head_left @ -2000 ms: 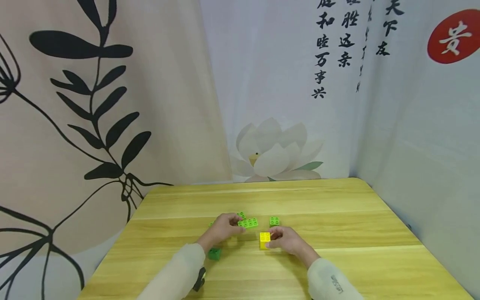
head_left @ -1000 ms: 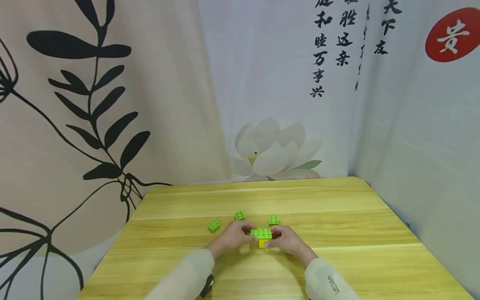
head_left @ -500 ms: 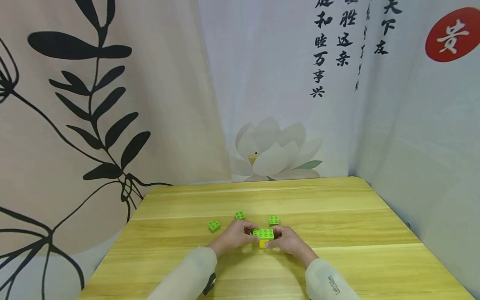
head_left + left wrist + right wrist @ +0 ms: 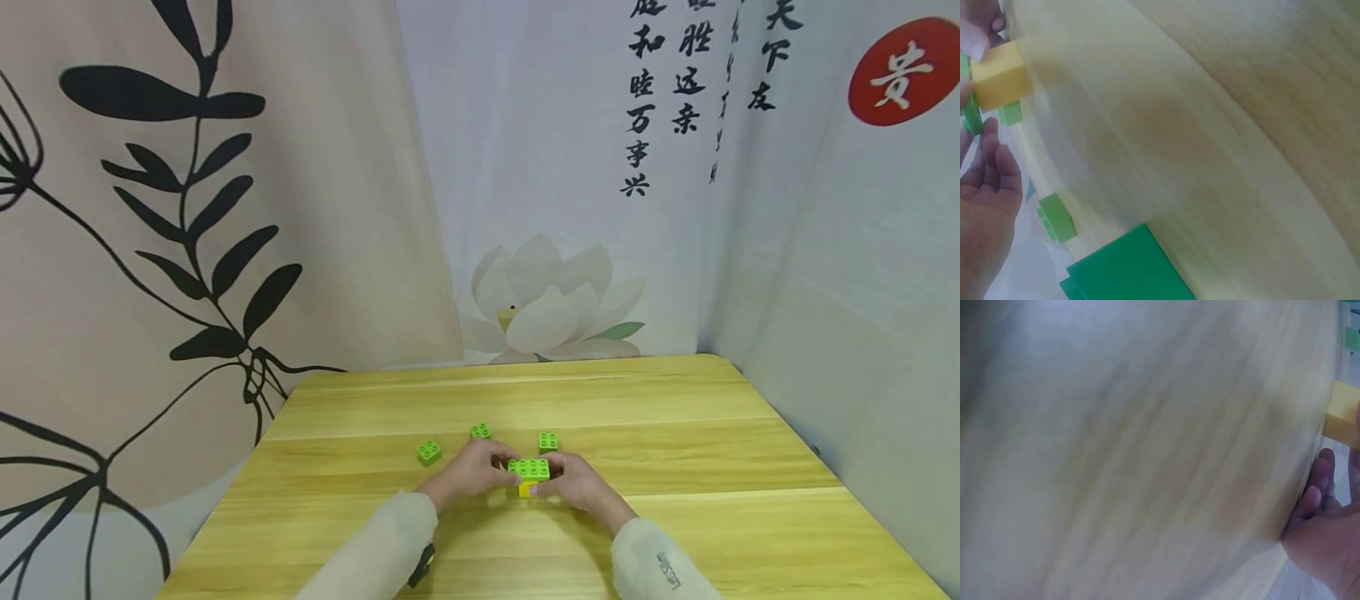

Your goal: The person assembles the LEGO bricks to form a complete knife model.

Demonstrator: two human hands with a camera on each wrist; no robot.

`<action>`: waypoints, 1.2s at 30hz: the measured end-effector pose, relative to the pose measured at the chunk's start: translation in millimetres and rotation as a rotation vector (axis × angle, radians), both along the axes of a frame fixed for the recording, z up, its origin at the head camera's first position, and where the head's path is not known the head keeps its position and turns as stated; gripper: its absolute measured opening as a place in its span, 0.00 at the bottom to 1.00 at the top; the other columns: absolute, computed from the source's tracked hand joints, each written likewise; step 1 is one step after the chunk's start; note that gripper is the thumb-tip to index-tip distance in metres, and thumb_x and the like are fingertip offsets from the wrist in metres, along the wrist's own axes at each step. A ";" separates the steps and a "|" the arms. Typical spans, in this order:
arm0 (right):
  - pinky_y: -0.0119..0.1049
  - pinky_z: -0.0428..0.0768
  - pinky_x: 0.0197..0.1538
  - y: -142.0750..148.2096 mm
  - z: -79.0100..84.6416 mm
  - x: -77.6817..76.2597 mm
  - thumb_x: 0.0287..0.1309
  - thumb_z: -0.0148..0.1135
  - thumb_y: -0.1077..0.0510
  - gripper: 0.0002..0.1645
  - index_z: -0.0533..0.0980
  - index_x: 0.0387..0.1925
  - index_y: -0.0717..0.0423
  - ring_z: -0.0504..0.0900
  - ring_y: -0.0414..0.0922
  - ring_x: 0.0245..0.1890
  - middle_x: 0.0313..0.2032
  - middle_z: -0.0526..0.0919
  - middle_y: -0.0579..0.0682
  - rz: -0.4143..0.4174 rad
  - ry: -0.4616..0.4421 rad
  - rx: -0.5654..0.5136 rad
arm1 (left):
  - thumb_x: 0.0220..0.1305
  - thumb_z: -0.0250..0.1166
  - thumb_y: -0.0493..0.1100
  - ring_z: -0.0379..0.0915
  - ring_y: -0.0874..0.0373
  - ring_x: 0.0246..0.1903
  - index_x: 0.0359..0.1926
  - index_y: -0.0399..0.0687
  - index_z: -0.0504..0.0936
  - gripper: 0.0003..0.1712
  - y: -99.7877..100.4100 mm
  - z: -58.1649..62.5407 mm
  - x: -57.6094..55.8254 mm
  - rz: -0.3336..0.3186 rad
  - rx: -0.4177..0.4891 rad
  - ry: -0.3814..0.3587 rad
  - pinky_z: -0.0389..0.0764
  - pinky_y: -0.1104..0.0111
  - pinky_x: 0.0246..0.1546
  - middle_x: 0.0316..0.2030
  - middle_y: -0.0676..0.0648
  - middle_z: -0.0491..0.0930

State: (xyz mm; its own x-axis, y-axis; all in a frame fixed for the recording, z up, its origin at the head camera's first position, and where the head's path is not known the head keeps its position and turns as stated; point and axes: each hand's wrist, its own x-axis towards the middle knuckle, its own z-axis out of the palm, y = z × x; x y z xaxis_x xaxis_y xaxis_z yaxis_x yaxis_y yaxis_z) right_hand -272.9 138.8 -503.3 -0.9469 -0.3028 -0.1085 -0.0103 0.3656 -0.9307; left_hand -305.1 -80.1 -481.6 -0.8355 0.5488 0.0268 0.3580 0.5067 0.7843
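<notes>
In the head view a long lime-green toy building brick [image 4: 529, 468] lies across the top of a yellow brick [image 4: 524, 490], overhanging it on both sides. My left hand [image 4: 472, 468] pinches the long brick at its left end between thumb and fingers. From the right, my right hand [image 4: 581, 483] grips the yellow brick, its thumb on the near face. The left wrist view shows the yellow brick [image 4: 1000, 75] against the green one at the left edge. Only part of the yellow brick [image 4: 1342, 415] appears in the right wrist view.
Three small lime bricks stand beyond the hands: a left one [image 4: 429, 452], a middle one [image 4: 480, 431] and a right one [image 4: 548, 441]. A dark green brick [image 4: 1129, 265] shows in the left wrist view, hidden in the head view. Curtains border the wooden table [image 4: 637, 400].
My left hand has carried the long lime brick rightward onto the yellow brick, then shifted it slightly further right. My right hand has stayed nearly still. The left arm now covers the dark green brick.
</notes>
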 end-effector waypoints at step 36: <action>0.52 0.76 0.55 8.4 4.0 0.9 0.60 0.70 0.54 0.29 0.75 0.61 0.59 0.77 0.53 0.53 0.53 0.79 0.56 -0.073 -0.012 0.005 | 0.56 0.75 0.42 0.72 0.60 0.32 0.44 0.46 0.88 0.14 -0.9 -9.4 3.4 0.087 0.025 0.015 0.75 0.69 0.31 0.30 0.56 0.79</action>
